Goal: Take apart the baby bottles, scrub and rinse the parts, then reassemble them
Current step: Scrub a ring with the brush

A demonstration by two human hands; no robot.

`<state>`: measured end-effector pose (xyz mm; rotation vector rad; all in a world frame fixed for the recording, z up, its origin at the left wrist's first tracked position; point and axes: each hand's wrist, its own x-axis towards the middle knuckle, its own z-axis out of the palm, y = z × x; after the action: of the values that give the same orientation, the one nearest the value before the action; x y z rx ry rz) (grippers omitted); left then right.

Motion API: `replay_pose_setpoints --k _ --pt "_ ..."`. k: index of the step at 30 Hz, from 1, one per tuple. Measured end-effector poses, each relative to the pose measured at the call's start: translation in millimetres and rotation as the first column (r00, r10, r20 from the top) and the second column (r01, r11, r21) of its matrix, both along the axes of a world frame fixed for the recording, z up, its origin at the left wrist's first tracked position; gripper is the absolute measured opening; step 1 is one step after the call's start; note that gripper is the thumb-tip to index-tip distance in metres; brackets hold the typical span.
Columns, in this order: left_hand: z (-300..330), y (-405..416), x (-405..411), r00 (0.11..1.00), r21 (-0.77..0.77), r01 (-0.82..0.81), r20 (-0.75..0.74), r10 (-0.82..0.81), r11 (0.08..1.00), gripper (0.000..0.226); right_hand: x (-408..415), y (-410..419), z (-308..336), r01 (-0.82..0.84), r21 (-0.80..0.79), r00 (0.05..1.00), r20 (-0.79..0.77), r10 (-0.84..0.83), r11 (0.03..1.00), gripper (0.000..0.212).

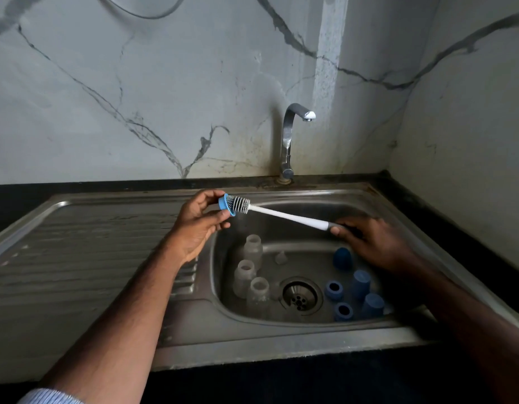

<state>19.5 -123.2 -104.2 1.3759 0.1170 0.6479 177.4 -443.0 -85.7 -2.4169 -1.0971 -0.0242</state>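
Bottles (251, 277) lie apart in the sink (377, 205) (tap dry); left hand (198, 221) pinches a ring (226, 205), right hand (374, 242) grips the brush (281, 212), so scrubbing seems barely begun.

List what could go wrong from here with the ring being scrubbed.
1. The left hand only pinches the blue ring at its edge; the brush pushing through could knock it into the sink.
2. The tap looks off, so the ring may stay unrinsed.
3. A dropped ring could topple the clear bottles standing below.

Bottles (251, 275) left of drain (299, 297), caps (358, 293) right, in sink (398, 322).
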Motion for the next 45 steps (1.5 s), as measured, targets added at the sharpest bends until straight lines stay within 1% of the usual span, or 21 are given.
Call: replay_pose_setpoints --k 2,5,8,11,13,15,17,18,19,21,24,25,28,31,33,35,36,38,40,42,45 --pt "0.5 -0.3 -1.7 1.000 0.005 0.014 0.018 -0.014 1.000 0.039 0.3 -0.4 -0.9 -0.014 0.010 1.000 -0.003 0.014 1.000 0.050" --pt "2.4 -1.3 -2.3 0.998 -0.081 0.055 0.008 -0.055 0.995 0.037 3.0 -1.9 -2.9 0.011 0.063 1.000 0.007 -0.012 0.998 0.034" --pt "6.4 -3.1 -1.0 0.997 -0.206 0.081 0.017 -0.079 0.975 0.028 4.6 -3.8 -3.7 0.031 0.128 0.996 0.077 -0.041 0.991 0.040" --pt "7.2 -7.1 1.2 0.994 -0.247 0.102 0.057 -0.090 0.964 0.028 3.9 -3.1 -4.0 0.028 0.152 0.996 0.085 -0.041 0.988 0.039" --pt "6.0 -7.0 1.7 0.992 -0.200 0.102 0.097 -0.084 0.975 0.038 3.5 -0.3 -5.8 0.010 0.153 0.998 0.054 -0.018 0.988 0.033" --pt "4.2 -4.1 2.1 0.993 -0.069 0.041 0.113 -0.033 0.997 0.046 3.0 3.7 -8.6 0.010 0.136 1.000 -0.021 -0.007 0.991 0.035" --pt "0.9 -0.6 4.4 0.991 0.071 -0.058 0.122 0.049 0.996 0.041 3.4 8.4 -12.1 0.022 0.131 0.998 -0.068 -0.013 0.991 0.044" --pt "-0.6 0.4 6.0 0.989 0.107 -0.092 0.128 0.078 0.990 0.039 4.0 10.4 -13.9 0.022 0.144 0.996 -0.092 -0.008 0.989 0.044" --pt "-2.1 0.7 7.7 0.987 0.109 -0.108 0.130 0.094 0.988 0.038 5.5 11.3 -16.1 0.017 0.157 0.994 -0.107 0.000 0.988 0.043" --pt "-3.1 0.3 9.9 0.988 0.046 -0.103 0.116 0.097 0.994 0.033 6.3 11.9 -16.8 -0.003 0.160 0.995 -0.094 0.018 0.987 0.041" --pt "-2.6 1.7 10.2 0.994 -0.069 -0.069 0.079 0.075 0.995 0.027 8.7 10.2 -17.4 0.004 0.124 1.000 0.005 -0.005 0.992 0.051" --pt "-2.7 2.7 9.6 0.996 -0.079 -0.055 0.069 0.061 0.995 0.026 9.7 9.5 -17.6 0.017 0.125 1.000 0.020 -0.020 0.992 0.050" --pt "-3.7 0.1 8.5 0.997 -0.025 -0.024 0.067 0.026 0.999 0.030 10.8 9.9 -17.1 0.055 0.128 0.998 -0.001 -0.056 0.990 0.037" --pt "-2.4 -2.6 8.5 0.993 0.025 -0.063 0.098 0.060 0.998 0.033 9.0 10.2 -18.0 0.060 0.108 0.998 -0.016 -0.059 0.992 0.038" --pt "-1.0 -0.2 7.3 0.993 -0.030 -0.069 0.091 0.072 0.997 0.029 7.1 10.3 -16.7 0.047 0.129 0.999 0.005 -0.048 0.991 0.037" --pt "-1.7 1.8 5.6 0.997 -0.098 -0.026 0.068 0.033 0.995 0.025 6.8 10.9 -13.2 0.042 0.147 0.999 0.008 -0.044 0.988 0.032" --pt "-2.7 1.1 5.6 0.998 -0.108 -0.004 0.056 0.010 0.994 0.026 7.0 11.3 -11.9 0.052 0.143 0.999 0.005 -0.053 0.988 0.030" --pt "-4.2 -0.6 7.0 0.999 -0.077 0.009 0.050 -0.006 0.997 0.029 7.3 10.8 -11.1 0.076 0.126 0.997 0.001 -0.077 0.989 0.029" --pt "-2.9 -1.4 7.1 0.998 -0.037 0.009 0.070 -0.006 0.999 0.031 5.5 8.5 -10.0 0.056 0.147 0.998 -0.010 -0.055 0.988 0.033" --pt "0.7 0.2 4.1 0.997 -0.057 0.028 0.076 -0.024 0.998 0.032 4.3 5.1 -7.9 0.015 0.179 1.000 -0.028 -0.011 0.984 0.032" --pt "3.4 3.4 0.0 0.999 -0.078 0.049 0.017 -0.048 0.996 0.033 5.1 -0.6 -2.5 0.015 0.175 0.999 -0.033 -0.010 0.985 0.034"
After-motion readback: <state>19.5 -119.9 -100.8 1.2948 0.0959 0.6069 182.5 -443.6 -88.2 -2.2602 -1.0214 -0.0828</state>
